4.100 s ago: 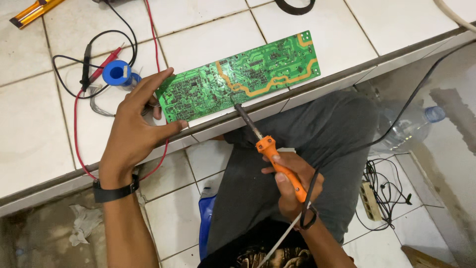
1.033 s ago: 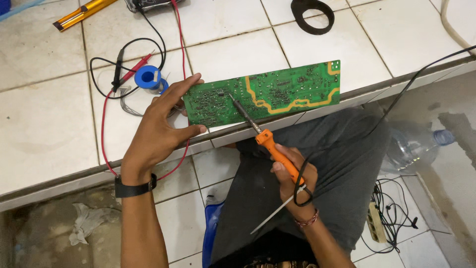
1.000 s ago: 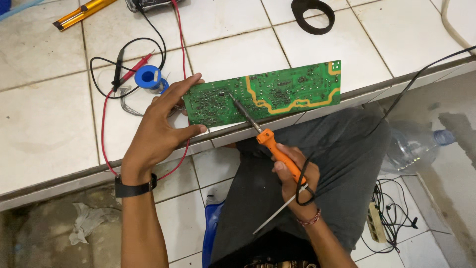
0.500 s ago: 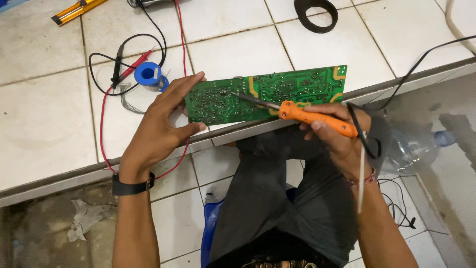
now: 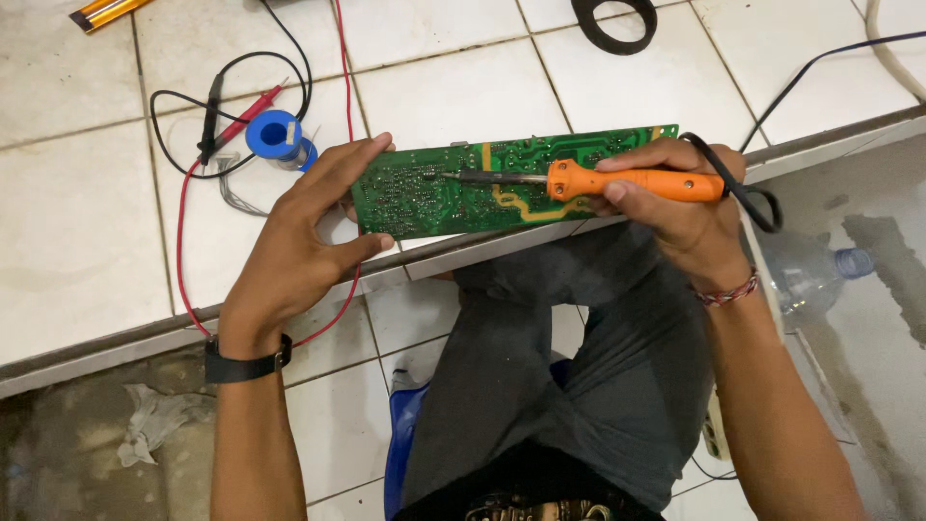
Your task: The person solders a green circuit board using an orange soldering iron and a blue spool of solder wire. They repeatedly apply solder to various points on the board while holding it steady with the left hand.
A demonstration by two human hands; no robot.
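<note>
A person seated at a white tiled worktop [image 5: 87, 222] is soldering. The left hand [image 5: 299, 246], fingers spread, steadies a green circuit board [image 5: 424, 193] lying at the worktop's front edge. The right hand [image 5: 675, 198] grips an orange-handled soldering iron [image 5: 632, 181], fingers closed around it, tip resting on the board's left-centre. Next likely calls for holding the tip steady on one joint. A blue solder spool [image 5: 275, 135] sits just beyond the board's left end.

White tiled ledge [image 5: 87, 251], stained floor [image 5: 58, 453]
</note>
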